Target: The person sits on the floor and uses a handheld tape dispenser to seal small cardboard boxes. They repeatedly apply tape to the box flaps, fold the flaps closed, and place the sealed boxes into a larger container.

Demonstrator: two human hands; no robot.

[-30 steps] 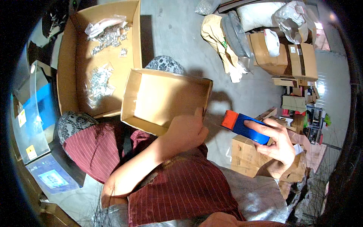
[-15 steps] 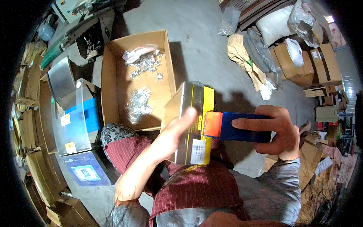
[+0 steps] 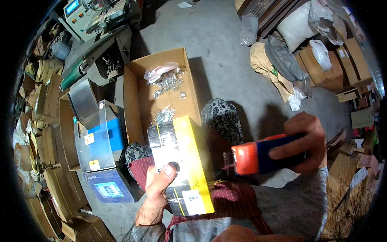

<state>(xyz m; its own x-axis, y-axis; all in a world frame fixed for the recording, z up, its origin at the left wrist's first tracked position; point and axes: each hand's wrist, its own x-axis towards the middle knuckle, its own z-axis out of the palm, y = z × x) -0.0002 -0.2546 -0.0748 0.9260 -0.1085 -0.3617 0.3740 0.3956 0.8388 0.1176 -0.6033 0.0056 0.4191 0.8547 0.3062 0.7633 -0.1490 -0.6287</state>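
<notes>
A black and yellow carton [image 3: 195, 161] with a white label is held tilted over my lap. My left hand [image 3: 159, 183] grips it, the thumb lying on its shiny black face. To the right, my right hand [image 3: 308, 141] is wrapped round a boxy blue and orange hand-held device [image 3: 268, 155], whose exact kind I cannot make out. Its orange end points at the carton with a gap between them. Beyond the carton, an open cardboard box [image 3: 161, 57] holds clear bags of small metal parts [image 3: 168, 82]; the carton hides part of it.
At my left stands a blue machine [image 3: 107, 187] with a lit screen and clear cover. Farther off is a control cabinet [image 3: 76, 18]. Brown paper [image 3: 264, 66], a grey mesh item [image 3: 284, 58] and cardboard boxes lie at right. Flattened cardboard [image 3: 342, 177] lies near my right arm.
The device has drawn away from the carton to the right and slightly nearer me. My left hand has lowered the carton and turned it, showing more of its yellow side. The view has shifted.
</notes>
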